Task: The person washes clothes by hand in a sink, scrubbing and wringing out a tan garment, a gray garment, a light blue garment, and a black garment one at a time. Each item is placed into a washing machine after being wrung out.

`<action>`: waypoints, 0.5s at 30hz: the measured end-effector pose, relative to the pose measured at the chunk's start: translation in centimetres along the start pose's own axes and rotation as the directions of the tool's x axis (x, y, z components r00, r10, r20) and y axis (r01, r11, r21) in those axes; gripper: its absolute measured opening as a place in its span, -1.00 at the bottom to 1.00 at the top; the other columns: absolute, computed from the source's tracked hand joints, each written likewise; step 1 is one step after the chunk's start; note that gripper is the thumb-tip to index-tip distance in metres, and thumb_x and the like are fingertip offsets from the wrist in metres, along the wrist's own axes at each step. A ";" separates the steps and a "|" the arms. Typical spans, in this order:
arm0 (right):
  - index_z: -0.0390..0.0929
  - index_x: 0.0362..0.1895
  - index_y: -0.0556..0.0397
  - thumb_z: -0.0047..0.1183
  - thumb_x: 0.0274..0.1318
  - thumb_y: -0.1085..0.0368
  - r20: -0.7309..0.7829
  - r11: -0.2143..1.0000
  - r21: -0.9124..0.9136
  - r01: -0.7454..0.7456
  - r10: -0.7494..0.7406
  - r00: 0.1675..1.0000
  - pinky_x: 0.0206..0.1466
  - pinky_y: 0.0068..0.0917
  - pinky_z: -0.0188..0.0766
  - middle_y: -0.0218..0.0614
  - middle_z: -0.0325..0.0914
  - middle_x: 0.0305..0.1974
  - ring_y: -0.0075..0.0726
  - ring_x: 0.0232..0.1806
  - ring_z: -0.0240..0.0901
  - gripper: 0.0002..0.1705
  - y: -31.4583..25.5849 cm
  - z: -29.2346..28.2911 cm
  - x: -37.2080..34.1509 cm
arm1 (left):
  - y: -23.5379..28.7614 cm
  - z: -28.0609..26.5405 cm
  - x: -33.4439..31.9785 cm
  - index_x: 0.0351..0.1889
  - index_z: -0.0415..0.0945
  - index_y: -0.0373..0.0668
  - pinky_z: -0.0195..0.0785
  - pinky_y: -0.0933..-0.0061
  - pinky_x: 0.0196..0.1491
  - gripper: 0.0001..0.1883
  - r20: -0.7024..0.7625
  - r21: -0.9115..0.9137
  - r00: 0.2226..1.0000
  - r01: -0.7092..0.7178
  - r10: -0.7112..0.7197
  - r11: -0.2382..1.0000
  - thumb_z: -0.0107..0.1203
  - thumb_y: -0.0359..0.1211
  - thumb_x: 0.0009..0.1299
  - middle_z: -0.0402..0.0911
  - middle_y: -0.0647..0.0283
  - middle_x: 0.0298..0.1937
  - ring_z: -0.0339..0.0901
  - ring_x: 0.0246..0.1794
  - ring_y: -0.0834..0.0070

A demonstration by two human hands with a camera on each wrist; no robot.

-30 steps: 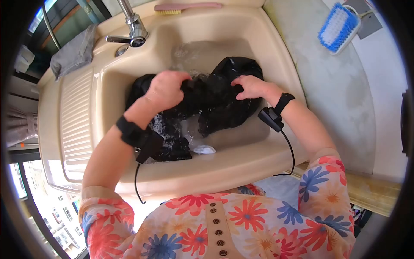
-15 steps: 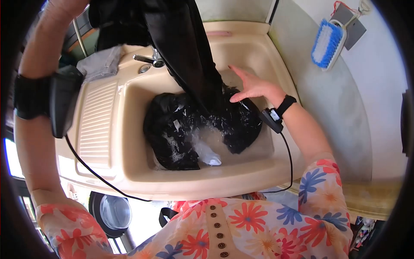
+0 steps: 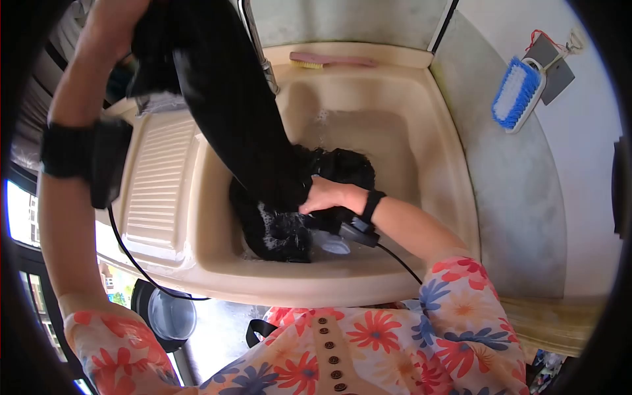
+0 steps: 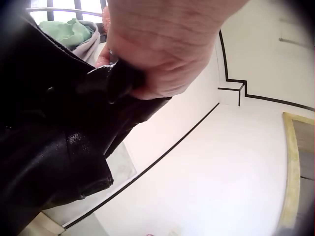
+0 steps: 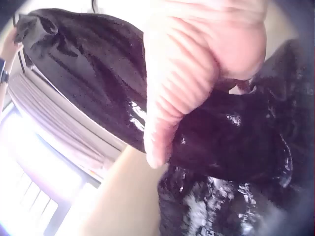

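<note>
A long, wet black garment (image 3: 230, 112) stretches from high at the left down into the sink (image 3: 401, 99). My left hand (image 3: 118, 29) grips its upper end; in the left wrist view the bunched cloth (image 4: 74, 142) shows between thumb and fingers. Lower down, my right hand (image 3: 326, 195) holds the hanging length just above the water, its fingers wrapped over the cloth (image 5: 103, 73) in the right wrist view. More soaked black fabric (image 3: 276, 234) lies in the basin with suds on it. Beside it is a small white piece (image 3: 331, 243), partly under my right wrist.
A ribbed drainboard (image 3: 155, 191) adjoins the sink at the left. The tap (image 3: 257, 46) stands behind, partly covered by the garment. A pink-handled brush (image 3: 336, 60) lies on the back rim. A blue and white brush (image 3: 518, 95) hangs on the right wall.
My left hand has lifted one end of the black garment out of the sink, up and to the left. My right hand has moved left and down and taken hold of the hanging cloth.
</note>
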State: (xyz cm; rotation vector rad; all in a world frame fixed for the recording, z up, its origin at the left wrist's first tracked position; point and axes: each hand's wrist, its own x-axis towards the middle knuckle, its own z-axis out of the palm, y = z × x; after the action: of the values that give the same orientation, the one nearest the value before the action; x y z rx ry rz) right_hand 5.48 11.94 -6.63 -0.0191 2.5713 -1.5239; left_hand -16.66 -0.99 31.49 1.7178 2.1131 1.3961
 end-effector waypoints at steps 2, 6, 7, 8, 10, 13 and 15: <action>0.52 -0.29 0.26 0.16 -0.40 0.21 -0.030 0.965 -0.046 -0.260 0.259 0.966 -0.23 -0.31 0.39 -0.02 0.55 -0.43 -0.03 -0.34 0.49 -0.53 -0.9 -2.6 -3.5 | -1.4 3.1 -3.4 -0.13 0.51 -0.15 0.39 0.60 -0.09 -0.52 0.023 0.018 0.998 0.062 -0.063 0.998 -0.10 -0.71 -0.03 0.54 0.33 -0.23 0.49 -0.23 0.60; 0.52 -0.32 0.34 0.06 -0.32 0.37 -0.309 0.829 0.367 -0.422 0.536 0.785 -0.25 -0.34 0.39 0.07 0.54 -0.42 0.00 -0.33 0.50 -0.65 5.1 -8.8 -8.7 | -5.7 10.5 -10.2 -0.33 0.54 -0.17 0.33 0.59 -0.26 -0.64 0.133 0.045 0.969 0.205 -0.209 0.978 -0.02 -0.68 -0.11 0.55 0.38 -0.40 0.45 -0.35 0.64; 0.53 -0.30 0.33 0.04 -0.30 0.40 -0.430 0.843 0.358 -0.403 0.531 0.730 -0.25 -0.33 0.39 0.09 0.54 -0.40 0.03 -0.31 0.50 -0.65 6.4 -9.8 -9.3 | -6.6 12.4 -11.7 -0.34 0.53 -0.18 0.32 0.58 -0.31 -0.67 0.238 0.001 0.869 0.446 -0.434 0.895 -0.02 -0.67 -0.08 0.54 0.33 -0.43 0.44 -0.42 0.65; 0.53 -0.30 0.33 0.04 -0.30 0.40 -0.431 0.839 0.357 -0.411 0.538 0.724 -0.25 -0.33 0.39 0.09 0.54 -0.40 0.03 -0.31 0.50 -0.65 6.2 -10.6 -9.6 | -7.3 14.9 -13.4 -0.33 0.53 -0.18 0.34 0.52 -0.27 -0.68 0.226 0.054 0.907 0.352 -0.355 0.934 -0.01 -0.66 -0.07 0.55 0.22 -0.44 0.49 -0.40 0.52; 0.51 -0.22 0.28 0.06 -0.28 0.37 -0.553 0.790 0.207 -0.577 0.581 0.597 -0.18 -0.30 0.41 0.08 0.52 -0.30 0.07 -0.24 0.48 -0.60 4.8 -12.0 -10.3 | -9.3 19.3 -15.5 -0.28 0.52 -0.15 0.33 0.37 -0.11 -0.65 0.303 0.108 0.910 0.261 -0.282 0.959 -0.02 -0.63 -0.06 0.54 0.03 -0.27 0.49 -0.20 0.16; 0.48 -0.16 0.23 0.07 -0.25 0.34 -0.656 0.673 -0.342 -0.656 0.328 0.679 -0.06 -0.28 0.41 0.01 0.47 -0.17 0.07 -0.16 0.45 -0.57 5.4 -10.7 -9.8 | -11.7 25.6 -17.1 0.07 0.36 0.06 0.26 0.13 0.10 -0.36 0.554 0.370 0.801 0.009 -0.228 0.929 0.05 -0.55 -0.07 0.25 0.11 0.19 0.21 0.17 0.10; 0.31 0.08 0.11 0.11 -0.22 0.28 -0.551 0.583 -0.318 -0.748 0.528 0.646 0.12 0.12 0.24 -0.17 0.14 0.20 0.07 0.18 0.14 -0.36 3.8 -8.5 -9.3 | -10.7 28.6 -16.7 0.29 0.10 0.19 0.15 -0.22 0.10 -0.14 0.745 0.459 0.518 0.059 -0.420 0.886 0.22 -0.32 -0.06 0.04 0.12 0.33 0.06 0.28 0.00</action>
State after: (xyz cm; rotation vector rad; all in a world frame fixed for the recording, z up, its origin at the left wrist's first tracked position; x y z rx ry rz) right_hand 13.73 22.00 -4.75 1.1783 2.6902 -0.5455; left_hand -2.16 2.62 0.08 1.5847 1.9328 -0.0390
